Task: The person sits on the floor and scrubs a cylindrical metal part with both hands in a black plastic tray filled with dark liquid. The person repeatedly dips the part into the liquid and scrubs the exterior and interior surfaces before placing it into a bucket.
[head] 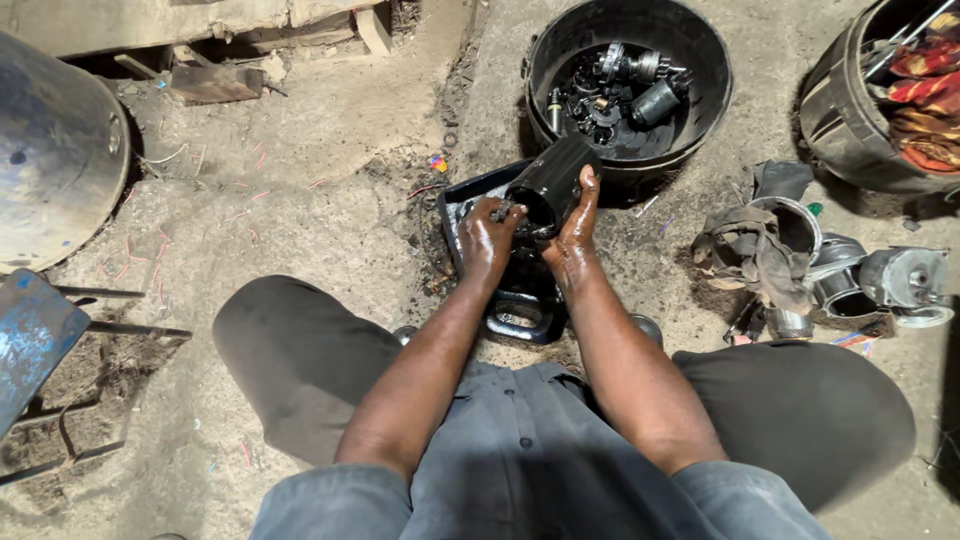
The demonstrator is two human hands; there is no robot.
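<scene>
Black cylinder housing (548,182) sits between my two hands, lifted just above the shallow black tray (462,196) on the ground in front of my knees. From the head view, its long axis runs on a slant: the open mouth faces down and toward me, by my left hand (487,240), and the closed end points up and away to the right, toward the round black basin (700,60). My right hand (575,240) is the nearer to the body of the housing: its fingers (588,190) lie stretched up along the right wall, pressed against it and carrying the weight. My left hand is curled shut at the rim of the mouth, fingertips touching the lip or something small just inside it; I cannot tell which, as the dark oily surfaces run together there. Both hands are wet and shiny.

For room to move, the far end of the housing almost meets the near wall of the basin, which holds a heap of dark metal parts (620,85) in oil, so there is little space that way. Below, the tray and a dark looped metal piece (520,320) lie close under my wrists. To my right, well apart, a rag (750,250) is draped over metal cans (835,275), beside a grey motor body (905,278). The left side is bare dirt floor (300,200), the most open way out.
</scene>
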